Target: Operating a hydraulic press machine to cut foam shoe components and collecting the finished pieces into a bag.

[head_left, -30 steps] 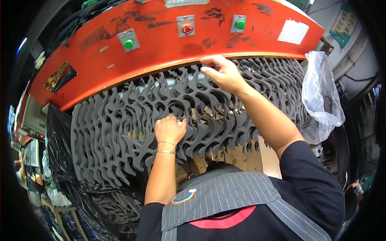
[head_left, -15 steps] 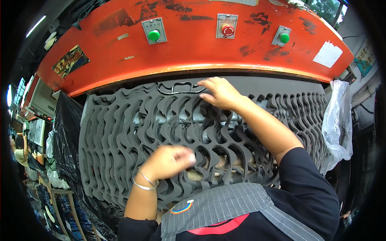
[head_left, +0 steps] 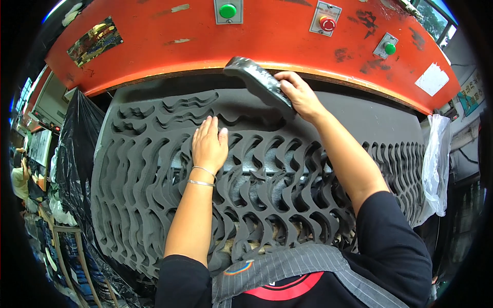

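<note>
A dark grey foam sheet (head_left: 372, 115), cut through with rows of wavy slots, spreads out before me. My right hand (head_left: 303, 97) grips one end of a curved metal cutting die (head_left: 259, 82), held tilted above the far part of the sheet. The die's wall is dark with shiny, worn patches. Palm down, my left hand (head_left: 210, 141) lies on the foam with its fingers stretched out and nothing in them. Just beyond its fingertips are wavy cut lines in the sheet.
An orange-red machine beam (head_left: 169, 54) spans the far side, with a green button (head_left: 227, 11), a red knob (head_left: 327, 23) and another green button (head_left: 390, 49). Black plastic (head_left: 79, 149) hangs at the left, clear plastic (head_left: 436, 164) at the right. Another person (head_left: 20, 177) is far left.
My right hand has raised the cutting die off the foam and tilted it. My left hand has moved forward from above the slots and now lies flat. The view has shifted slightly.
</note>
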The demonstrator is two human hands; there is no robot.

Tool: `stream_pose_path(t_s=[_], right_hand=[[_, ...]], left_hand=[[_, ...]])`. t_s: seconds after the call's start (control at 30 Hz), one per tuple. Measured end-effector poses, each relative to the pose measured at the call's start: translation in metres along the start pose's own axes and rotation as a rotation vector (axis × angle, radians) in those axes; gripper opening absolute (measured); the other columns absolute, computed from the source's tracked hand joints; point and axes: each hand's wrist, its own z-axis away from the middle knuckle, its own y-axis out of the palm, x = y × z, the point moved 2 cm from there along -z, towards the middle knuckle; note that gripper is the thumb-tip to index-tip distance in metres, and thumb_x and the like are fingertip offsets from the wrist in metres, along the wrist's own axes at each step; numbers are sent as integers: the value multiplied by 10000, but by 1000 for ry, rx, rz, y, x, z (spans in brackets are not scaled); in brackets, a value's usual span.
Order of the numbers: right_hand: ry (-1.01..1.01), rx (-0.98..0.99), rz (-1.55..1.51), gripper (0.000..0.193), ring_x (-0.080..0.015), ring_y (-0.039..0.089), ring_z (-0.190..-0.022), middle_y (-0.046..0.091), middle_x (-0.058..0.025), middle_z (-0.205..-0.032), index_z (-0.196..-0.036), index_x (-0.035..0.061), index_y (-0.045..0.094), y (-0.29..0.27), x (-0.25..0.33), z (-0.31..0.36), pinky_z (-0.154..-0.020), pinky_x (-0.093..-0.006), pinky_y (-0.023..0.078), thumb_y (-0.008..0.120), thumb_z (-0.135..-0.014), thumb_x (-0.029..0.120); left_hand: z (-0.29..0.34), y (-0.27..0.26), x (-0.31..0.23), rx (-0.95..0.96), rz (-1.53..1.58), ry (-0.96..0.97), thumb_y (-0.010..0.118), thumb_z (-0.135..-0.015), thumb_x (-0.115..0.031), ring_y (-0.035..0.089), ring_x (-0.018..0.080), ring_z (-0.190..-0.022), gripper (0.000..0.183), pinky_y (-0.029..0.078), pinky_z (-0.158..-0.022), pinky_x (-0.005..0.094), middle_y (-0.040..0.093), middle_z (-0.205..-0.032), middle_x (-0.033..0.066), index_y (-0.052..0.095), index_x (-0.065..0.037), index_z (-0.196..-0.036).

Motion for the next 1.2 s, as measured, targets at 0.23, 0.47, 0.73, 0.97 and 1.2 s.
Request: stream_pose_path(t_s=[0.23, 0.47, 0.73, 0.97, 1.2], right_hand=[[-76, 467, 397, 510, -253, 531, -1056, 556, -140, -1105, -1159, 24, 571, 69, 40, 83, -919, -353, 434, 771, -759, 270], [-307, 626, 690, 493, -320, 525, -1045, 523, -167, -1121, -1145, 62, 616, 49, 70, 82, -897, -386, 437, 787, -733, 271], [-525, 314, 1266, 333, -319, 533, -1097, 567, -124, -1164, -1006, 136, 689, 17, 10, -10, -919, -401, 449, 753, -712, 279], [-596, -29, 1218, 671, -290, 462, -1208, 503, -87, -1333, -1297, 206, 520, 0, -16, 6, -1036, -465, 290, 775, -695, 357], [-275, -240, 1091, 700, -311, 593, -1043, 646, -181, -1108, -1235, 14, 558, -32, -39, 15, -961, -379, 394, 769, -697, 408]], left_hand=[[16, -45, -83, -47, 1504, -199, 603, -934, -257, 563, 174, -962, 369, 451, -849, 295, 585, -1073, 80, 475, 9, -1155], [-4, -125, -43, 478, 285, 92, 787, -720, -309, 630, 211, -738, 449, 501, -686, 333, 653, -830, 114, 614, 18, -974], [-47, -110, -1, 306, 1135, -316, 629, -821, -145, 619, 152, -796, 287, 490, -757, 279, 667, -901, 77, 636, 6, -1065], [-68, -35, 11, 364, 1080, -351, 659, -782, -189, 552, 138, -895, 374, 438, -839, 289, 617, -966, 33, 603, -20, -1110], [-72, -22, 0, 393, 1143, -349, 633, -789, -181, 561, 138, -815, 333, 465, -753, 277, 603, -916, 25, 595, -33, -1085]])
